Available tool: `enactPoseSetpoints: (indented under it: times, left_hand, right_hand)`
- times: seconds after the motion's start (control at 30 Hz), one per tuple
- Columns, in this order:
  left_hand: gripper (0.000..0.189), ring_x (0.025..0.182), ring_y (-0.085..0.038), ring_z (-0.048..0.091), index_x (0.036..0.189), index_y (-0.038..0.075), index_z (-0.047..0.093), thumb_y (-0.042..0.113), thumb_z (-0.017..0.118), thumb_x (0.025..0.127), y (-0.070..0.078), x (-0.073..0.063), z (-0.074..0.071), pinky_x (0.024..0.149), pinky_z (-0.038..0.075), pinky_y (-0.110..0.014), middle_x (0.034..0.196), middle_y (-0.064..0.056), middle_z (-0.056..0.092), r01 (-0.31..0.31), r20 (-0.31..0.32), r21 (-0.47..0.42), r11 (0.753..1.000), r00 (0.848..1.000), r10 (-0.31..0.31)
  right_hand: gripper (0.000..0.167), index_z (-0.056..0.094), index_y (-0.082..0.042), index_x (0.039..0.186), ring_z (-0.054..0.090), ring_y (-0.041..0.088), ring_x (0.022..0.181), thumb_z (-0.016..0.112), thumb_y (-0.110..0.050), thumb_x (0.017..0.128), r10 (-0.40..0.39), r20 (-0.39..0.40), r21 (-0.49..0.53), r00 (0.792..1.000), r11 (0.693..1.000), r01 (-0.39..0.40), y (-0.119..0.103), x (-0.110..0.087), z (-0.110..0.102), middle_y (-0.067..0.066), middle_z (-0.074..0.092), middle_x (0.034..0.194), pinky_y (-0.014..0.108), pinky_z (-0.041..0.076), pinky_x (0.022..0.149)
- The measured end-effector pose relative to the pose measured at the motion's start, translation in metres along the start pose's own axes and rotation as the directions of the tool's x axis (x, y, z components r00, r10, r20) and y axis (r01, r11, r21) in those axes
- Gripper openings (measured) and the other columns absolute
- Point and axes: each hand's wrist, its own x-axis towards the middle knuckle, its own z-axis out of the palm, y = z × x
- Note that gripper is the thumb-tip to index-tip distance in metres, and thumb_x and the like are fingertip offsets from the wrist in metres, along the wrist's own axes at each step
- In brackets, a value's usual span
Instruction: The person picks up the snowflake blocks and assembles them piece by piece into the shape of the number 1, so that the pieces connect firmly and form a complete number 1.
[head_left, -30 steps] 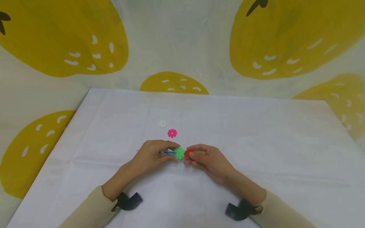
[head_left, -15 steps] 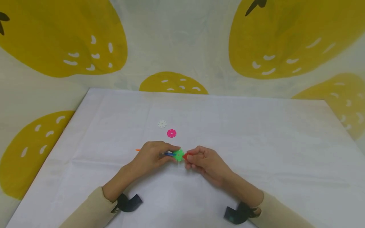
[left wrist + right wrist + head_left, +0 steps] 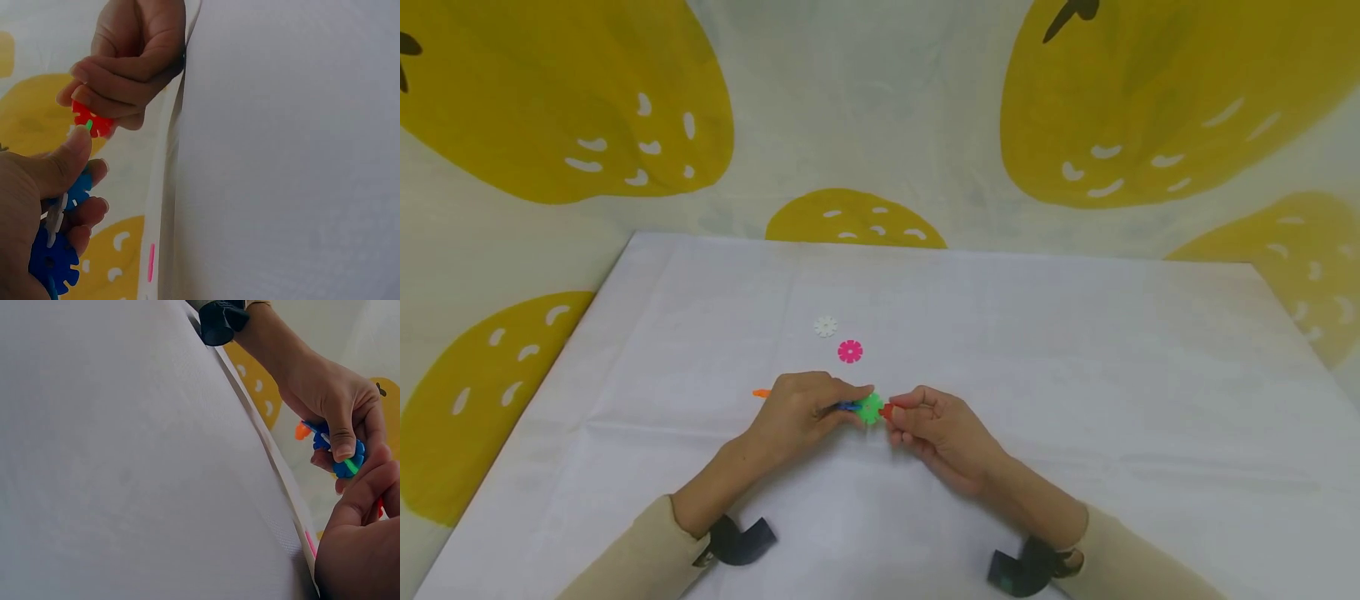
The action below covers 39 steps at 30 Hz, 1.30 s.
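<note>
Over the middle of the table, my left hand grips a chain of notched plastic discs. A green disc sticks out at its right end, held at the rim by thumb and finger. In the left wrist view a dark blue disc, a whitish disc and a lighter blue disc show in that hand. An orange disc pokes out at its left. My right hand pinches a red disc, which meets the green disc's right edge; how deep their slots engage cannot be told.
A pink disc and a white disc lie flat on the white-covered table, just beyond the hands. A cloth with large yellow fruit prints hangs behind. Dark straps are on both wrists.
The right hand has shifted slightly left and nearer the body, turning the red disc against the green one. More of the orange disc shows beyond the left hand.
</note>
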Motion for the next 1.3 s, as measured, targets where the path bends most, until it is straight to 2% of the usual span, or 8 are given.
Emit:
enactPoseSetpoints:
  times: [0.23,0.43,0.7,1.0,1.3]
  left_hand:
    - [0.045,0.067,-0.012,0.066,0.100,0.000,0.074,0.010,0.088,0.059,0.0007,-0.0008,0.0017,0.061,0.049,-0.015,0.081,-0.003,0.072,-0.031,-0.036,0.019,0.999,0.999,0.031]
    - [0.047,0.064,-0.011,0.064,0.101,-0.001,0.074,0.008,0.089,0.057,0.0003,-0.0009,0.0027,0.060,0.049,-0.016,0.081,-0.003,0.072,-0.056,-0.047,0.012,0.998,0.997,0.057]
    - [0.046,0.063,-0.012,0.063,0.100,-0.003,0.073,0.007,0.088,0.058,0.0000,0.0007,0.0015,0.061,0.049,-0.016,0.085,-0.003,0.073,-0.100,-0.044,0.003,0.995,0.994,0.100]
    - [0.047,0.060,-0.009,0.057,0.102,-0.001,0.073,0.008,0.088,0.059,0.0005,0.0009,-0.0005,0.060,0.046,-0.017,0.086,0.000,0.072,-0.202,-0.038,0.091,0.975,0.978,0.206]
    - [0.043,0.058,-0.009,0.054,0.102,0.000,0.073,0.009,0.087,0.063,-0.0023,-0.0010,0.0016,0.059,0.045,-0.017,0.085,0.002,0.072,-0.233,-0.055,0.115,0.966,0.969,0.240]
  right_hand:
    - [0.016,0.053,0.003,0.107,0.062,0.014,0.078,0.060,-0.003,0.094,0.005,0.023,0.077,1.000,0.997,-0.007,0.0002,0.0005,0.0021,0.008,0.066,0.090,0.020,0.052,0.075]
    - [0.014,0.053,0.002,0.105,0.062,0.012,0.078,0.059,-0.002,0.094,0.003,0.043,0.105,0.999,0.994,-0.008,0.0004,0.0001,0.0019,0.007,0.066,0.090,0.020,0.052,0.074]
    - [0.014,0.051,0.002,0.105,0.062,0.013,0.079,0.059,-0.001,0.094,-0.006,0.059,0.087,0.998,0.996,0.001,0.0019,-0.0009,0.0012,0.009,0.065,0.093,0.021,0.052,0.075]
    - [0.012,0.053,0.001,0.101,0.062,0.013,0.077,0.061,-0.001,0.092,-0.017,0.059,0.073,0.998,0.997,0.012,0.0018,-0.0004,0.0009,0.009,0.067,0.092,0.021,0.052,0.072]
    - [0.009,0.052,0.002,0.101,0.060,0.013,0.076,0.057,0.000,0.094,-0.003,0.054,0.064,0.999,0.998,0.000,0.0021,0.0008,0.0011,0.010,0.065,0.090,0.019,0.051,0.069]
